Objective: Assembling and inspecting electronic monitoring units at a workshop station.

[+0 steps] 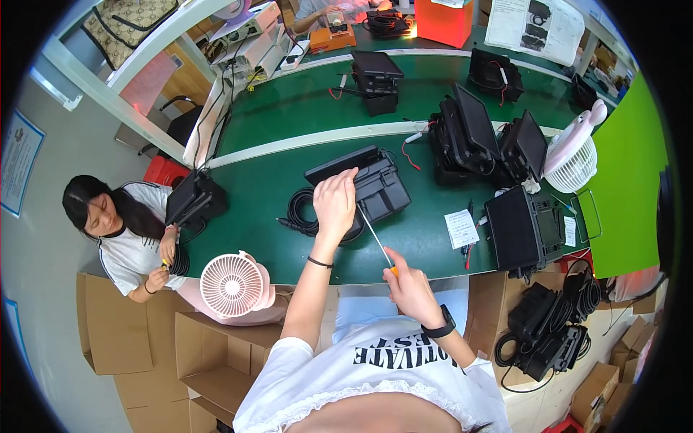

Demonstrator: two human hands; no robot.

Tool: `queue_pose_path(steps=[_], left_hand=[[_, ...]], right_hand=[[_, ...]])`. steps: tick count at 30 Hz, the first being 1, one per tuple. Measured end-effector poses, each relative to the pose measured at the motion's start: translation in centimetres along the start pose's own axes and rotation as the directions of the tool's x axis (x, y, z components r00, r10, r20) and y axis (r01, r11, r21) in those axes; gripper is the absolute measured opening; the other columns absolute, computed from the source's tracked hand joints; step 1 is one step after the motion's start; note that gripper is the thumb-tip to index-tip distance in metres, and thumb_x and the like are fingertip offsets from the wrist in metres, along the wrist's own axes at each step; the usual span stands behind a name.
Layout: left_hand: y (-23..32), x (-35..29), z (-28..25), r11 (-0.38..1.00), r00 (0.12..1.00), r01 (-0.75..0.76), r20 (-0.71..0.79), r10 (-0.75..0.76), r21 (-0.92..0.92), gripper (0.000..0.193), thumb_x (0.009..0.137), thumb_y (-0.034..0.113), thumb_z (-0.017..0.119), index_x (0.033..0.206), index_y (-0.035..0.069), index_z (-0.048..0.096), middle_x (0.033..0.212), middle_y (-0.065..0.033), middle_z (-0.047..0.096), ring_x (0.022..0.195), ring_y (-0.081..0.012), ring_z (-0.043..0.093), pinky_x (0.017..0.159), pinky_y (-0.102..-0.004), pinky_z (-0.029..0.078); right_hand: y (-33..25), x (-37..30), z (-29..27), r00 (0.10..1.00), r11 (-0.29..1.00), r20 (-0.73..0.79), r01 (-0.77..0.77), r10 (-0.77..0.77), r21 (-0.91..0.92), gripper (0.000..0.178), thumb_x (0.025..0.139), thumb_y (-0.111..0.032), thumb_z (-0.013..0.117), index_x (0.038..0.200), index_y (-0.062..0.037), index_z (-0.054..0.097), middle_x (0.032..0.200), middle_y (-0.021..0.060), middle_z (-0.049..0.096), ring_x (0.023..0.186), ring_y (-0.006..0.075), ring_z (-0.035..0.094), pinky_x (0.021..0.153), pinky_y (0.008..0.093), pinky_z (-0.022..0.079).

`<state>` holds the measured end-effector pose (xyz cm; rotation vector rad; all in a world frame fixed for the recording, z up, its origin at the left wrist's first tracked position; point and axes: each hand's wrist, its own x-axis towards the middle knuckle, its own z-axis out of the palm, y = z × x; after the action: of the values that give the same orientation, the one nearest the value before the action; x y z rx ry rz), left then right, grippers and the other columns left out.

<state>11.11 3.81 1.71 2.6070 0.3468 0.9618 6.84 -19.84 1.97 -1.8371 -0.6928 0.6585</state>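
A black plastic case (382, 189) with a flat panel (341, 164) raised along its far left side lies on the green table in front of me. My left hand (334, 204) is closed over the case's near left side, fingers together, steadying it. In my right hand (414, 290) is a screwdriver (376, 237), gripped by its yellow handle. Its long thin shaft points up and left, and the tip meets the case's near side beside my left fingers. A coiled black cable (299, 209) sits left of the case, partly behind my left wrist.
More black cases (462, 141) stand on the right, one near a paper slip (461, 229). A pink fan (232, 283) is at the near left edge, a white fan (572, 160) at the right. A co-worker (130, 227) sits at left with another case (195, 203). Cardboard boxes (224, 361) stand below.
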Motion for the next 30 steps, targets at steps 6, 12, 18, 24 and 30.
queue_pose_path(steps=[6,12,18,24,30], left_hand=[[1.1,-0.3,0.0,0.999,0.999,0.023,-0.038,-0.021,0.050,0.036,0.104,0.019,0.037,0.111,0.009,0.071,0.109,-0.0080,0.071,0.106,-0.0250,0.065,0.094,-0.0400,0.044],[-0.1,-0.3,0.1,1.000,0.999,0.022,-0.043,-0.023,-0.014,0.033,0.103,0.018,0.040,0.111,0.010,0.071,0.109,-0.0069,0.072,0.104,-0.0246,0.065,0.093,-0.0394,0.043],[-0.1,-1.0,-0.3,0.999,0.996,-0.002,-0.084,-0.001,-0.035,0.032,0.102,0.016,0.041,0.112,0.009,0.071,0.109,-0.0080,0.072,0.104,-0.0252,0.065,0.091,-0.0385,0.044],[0.0,-4.8,-1.7,0.995,0.968,-0.093,-0.228,0.101,0.044,0.027,0.099,0.013,0.047,0.113,0.010,0.070,0.112,-0.0052,0.071,0.104,-0.0205,0.065,0.093,-0.0362,0.038],[2.9,-9.3,-3.6,0.936,0.943,-0.278,-0.123,0.309,0.217,0.023,0.094,0.025,0.056,0.110,0.018,0.072,0.109,0.0017,0.070,0.100,-0.0174,0.063,0.103,-0.0485,0.029]], right_hand=[[0.4,-0.4,1.3,0.977,0.940,-0.133,0.118,-0.169,-0.321,0.046,0.096,-0.008,0.055,0.138,0.0019,0.039,0.081,0.0259,0.066,0.070,0.0498,0.063,0.060,0.0515,0.053],[1.2,0.1,1.4,0.996,0.953,0.045,-0.092,0.082,0.288,0.045,0.103,-0.016,0.050,0.145,-0.0067,0.037,0.078,0.0092,0.063,0.057,0.0149,0.061,0.050,0.0309,0.050],[4.2,0.0,0.8,0.963,0.691,0.262,-0.231,0.062,0.685,0.040,0.104,-0.018,0.049,0.143,-0.0094,0.044,0.074,0.0001,0.052,0.054,0.0067,0.048,0.047,0.0231,0.040],[5.0,-2.0,-4.7,0.998,0.740,-0.046,-0.005,0.048,0.673,0.011,0.097,-0.009,0.062,0.105,-0.0077,0.055,0.067,-0.0036,0.051,0.047,0.0031,0.045,0.042,0.0188,0.035],[6.0,2.6,-5.2,0.881,0.831,-0.473,0.273,-0.014,0.484,0.013,0.097,-0.009,0.060,0.102,-0.0080,0.049,0.135,0.0152,0.059,0.054,0.0005,0.046,0.047,0.0167,0.039]])
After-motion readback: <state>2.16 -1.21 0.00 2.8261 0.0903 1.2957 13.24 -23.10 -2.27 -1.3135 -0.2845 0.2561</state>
